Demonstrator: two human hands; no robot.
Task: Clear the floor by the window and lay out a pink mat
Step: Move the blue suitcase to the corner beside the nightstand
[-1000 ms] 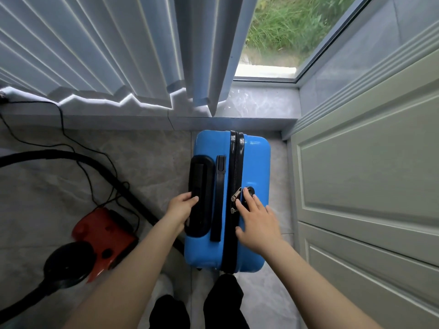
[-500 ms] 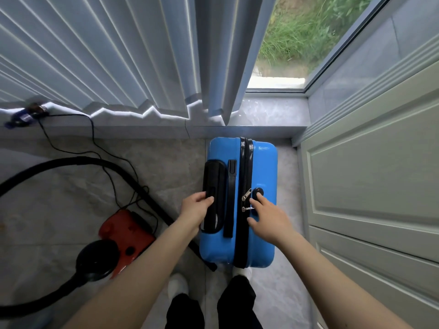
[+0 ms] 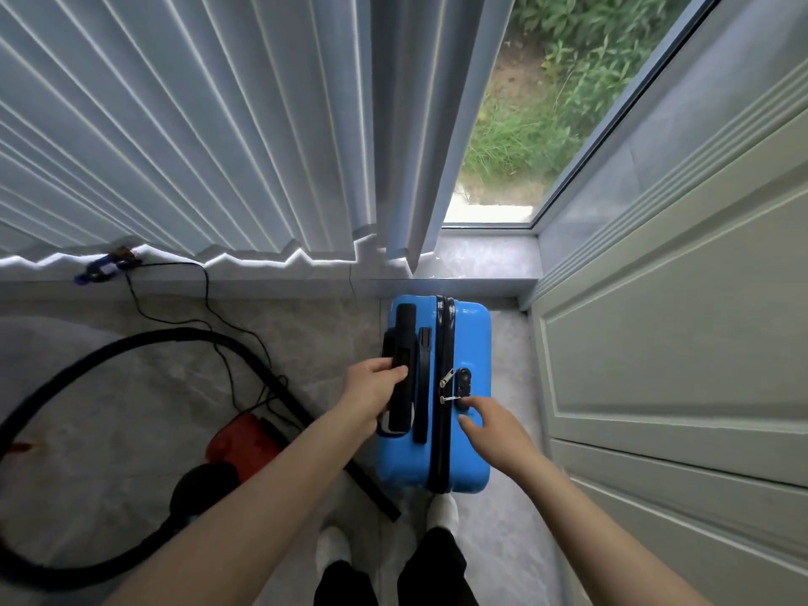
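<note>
Handle (image 3: pixel 400 373) now raised, left hand (image 3: pixel 371 393) gripping.

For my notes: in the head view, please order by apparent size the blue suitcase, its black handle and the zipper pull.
1. blue suitcase
2. black handle, gripped by the left hand
3. zipper pull, clearly smallest

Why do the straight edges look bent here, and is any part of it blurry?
Head view: a wide-angle lens bows the cabinet door and curtain outward; the vacuum hose at left smears with motion blur; the blue suitcase stays sharp, with window daylight glaring on the sill.
</note>
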